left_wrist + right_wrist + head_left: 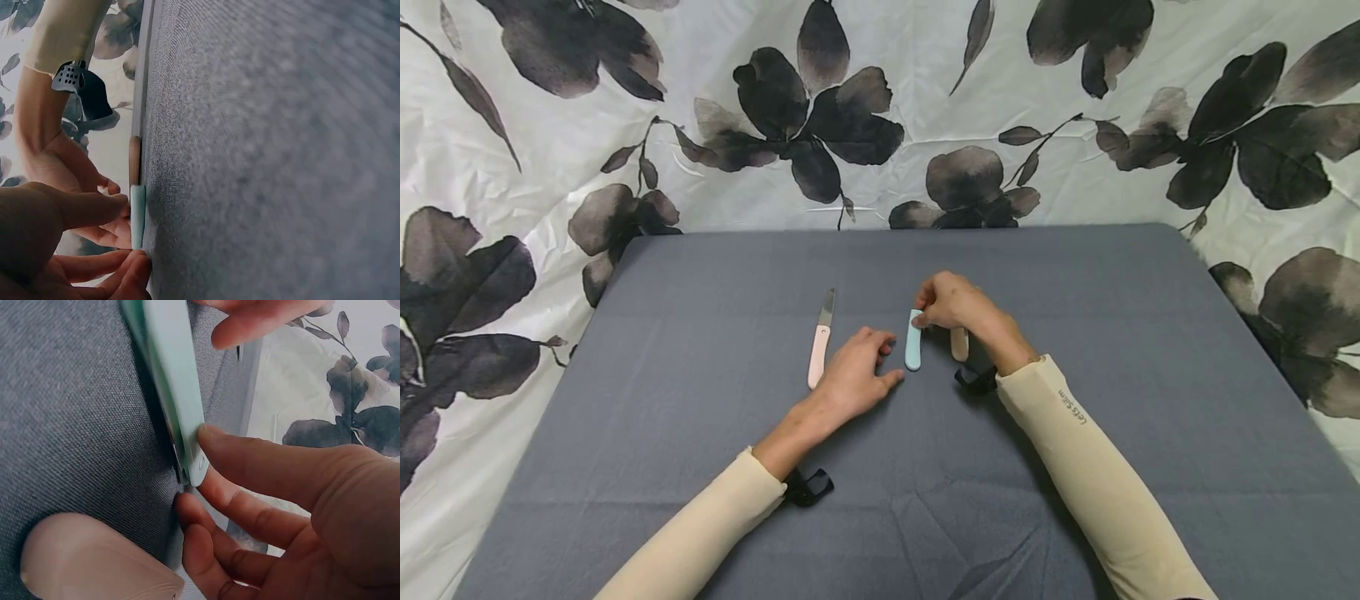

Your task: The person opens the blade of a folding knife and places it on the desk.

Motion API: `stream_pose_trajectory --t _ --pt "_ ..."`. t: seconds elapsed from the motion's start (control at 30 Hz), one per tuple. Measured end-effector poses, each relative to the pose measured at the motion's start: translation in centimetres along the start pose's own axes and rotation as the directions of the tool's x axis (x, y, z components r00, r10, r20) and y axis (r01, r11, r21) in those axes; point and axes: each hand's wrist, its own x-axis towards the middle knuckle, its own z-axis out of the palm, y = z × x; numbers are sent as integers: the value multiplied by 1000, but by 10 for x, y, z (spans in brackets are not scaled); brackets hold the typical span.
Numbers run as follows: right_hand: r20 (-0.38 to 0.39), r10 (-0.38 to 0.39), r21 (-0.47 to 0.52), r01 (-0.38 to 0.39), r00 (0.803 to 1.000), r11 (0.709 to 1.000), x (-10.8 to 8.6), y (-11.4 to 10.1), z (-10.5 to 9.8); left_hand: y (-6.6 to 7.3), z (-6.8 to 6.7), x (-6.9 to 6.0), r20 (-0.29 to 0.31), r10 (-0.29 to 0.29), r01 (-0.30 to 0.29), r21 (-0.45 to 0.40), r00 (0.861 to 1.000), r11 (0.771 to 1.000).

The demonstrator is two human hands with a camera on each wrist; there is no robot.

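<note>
A mint-coloured folding knife [913, 346] lies in the middle of the cloth, its blade folded into the handle. My right hand [953, 302] pinches its far end; in the right wrist view the thumb presses on the mint handle [178, 381] near the pivot. My left hand [859, 371] hovers just left of the mint knife, thumb and fingers parted, holding nothing. Beyond the left hand lies a pink-handled knife [818, 354] with its blade out, pointing away. A beige-handled knife [959, 344] lies under the right hand, which hides its far part.
Grey cloth [917, 467] covers the table, with creases near the front. Behind and beside it hangs a white floral sheet [917, 108]. Each wrist wears a black strap mount [808, 488].
</note>
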Motion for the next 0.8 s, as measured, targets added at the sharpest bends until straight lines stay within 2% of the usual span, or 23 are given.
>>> stream_pose_trajectory --t 0.3,0.8 --pt "-17 62 -2 -62 998 998 3 -5 -3 3 -5 8 48 -28 27 26 998 999" --pt "-38 117 6 -116 992 993 -1 -7 -1 4 -2 11 44 -33 31 65 998 997"
